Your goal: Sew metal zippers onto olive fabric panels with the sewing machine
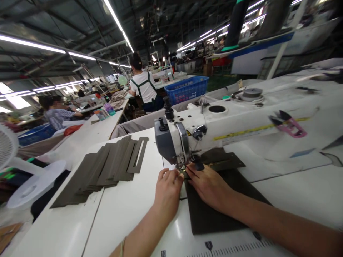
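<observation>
A white sewing machine [174, 139] stands over the table, its presser foot [182, 167] down by my fingertips. Left of the foot, my left hand [168, 185] is closed, thumb and fingers pinching the edge of a dark grey-brown fabric piece. My right hand [206, 182] presses the same fabric piece [209, 217] from the right, fingers together close beside the needle area. That panel spreads beneath my right forearm towards the table front. Behind my right hand lies another dark piece with a zipper-like strip [230, 160]. The exact stitching spot is hidden by fingers and foot.
A fanned stack of dark cut panels [104, 167] lies on the left of the table. Pink-handled snips [292, 126] rest on the machine arm. A white fan [37, 182] stands at far left. Beyond are a blue basket [187, 89] and co-workers at other tables.
</observation>
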A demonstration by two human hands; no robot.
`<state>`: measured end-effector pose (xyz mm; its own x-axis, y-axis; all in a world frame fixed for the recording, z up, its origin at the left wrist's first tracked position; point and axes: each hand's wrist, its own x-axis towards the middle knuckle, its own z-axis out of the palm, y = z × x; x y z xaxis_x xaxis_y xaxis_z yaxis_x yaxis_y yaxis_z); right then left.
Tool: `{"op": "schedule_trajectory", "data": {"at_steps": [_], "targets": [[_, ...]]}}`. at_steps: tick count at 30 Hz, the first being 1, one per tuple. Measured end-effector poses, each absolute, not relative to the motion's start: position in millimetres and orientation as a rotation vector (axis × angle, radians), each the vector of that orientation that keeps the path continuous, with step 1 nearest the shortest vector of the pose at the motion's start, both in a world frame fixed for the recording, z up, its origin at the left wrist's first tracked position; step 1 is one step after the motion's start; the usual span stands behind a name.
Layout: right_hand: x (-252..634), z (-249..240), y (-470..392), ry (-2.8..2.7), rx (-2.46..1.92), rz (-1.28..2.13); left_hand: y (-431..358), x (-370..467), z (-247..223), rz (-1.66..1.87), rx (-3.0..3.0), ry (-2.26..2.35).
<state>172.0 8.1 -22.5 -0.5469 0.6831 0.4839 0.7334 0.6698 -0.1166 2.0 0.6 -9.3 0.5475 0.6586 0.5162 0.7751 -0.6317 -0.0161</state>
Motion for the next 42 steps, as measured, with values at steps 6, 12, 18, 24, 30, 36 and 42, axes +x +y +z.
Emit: {"op": "schedule_trajectory", "data": {"at_steps": [6, 12, 18, 24, 30, 36, 42], "targets": [[173.5, -13.6, 8.5, -2.414, -1.121, -0.088, 3.5, 2.1, -5.8, -0.695, -2.566, -1.120], [174.1, -16.4, 12.1, -2.422, -1.123, -0.076, 7.0, 5.6, -1.4, -0.633, -2.588, -1.127], [172.6, -16.4, 15.8, -2.409, -1.118, -0.032, 11.6, 5.8, -4.4, -0.572, -2.577, -1.115], [171.2, -14.2, 17.1, -2.389, -1.083, -0.033, 11.7, 6.0, -7.9, -0.614, -2.547, -1.126], [171.3, -10.3, 19.8, -2.376, -1.058, 0.028, 15.6, 4.8, -11.1, -0.647, -2.530, -1.137], [170.1, -12.3, 20.0, -2.335, -1.055, 0.039, 17.8, 3.9, -14.0, -0.732, -2.520, -1.130], [169.5, -14.1, 21.6, -2.313, -1.058, 0.042, 18.3, 4.5, -18.6, -0.738, -2.503, -1.164]]}}
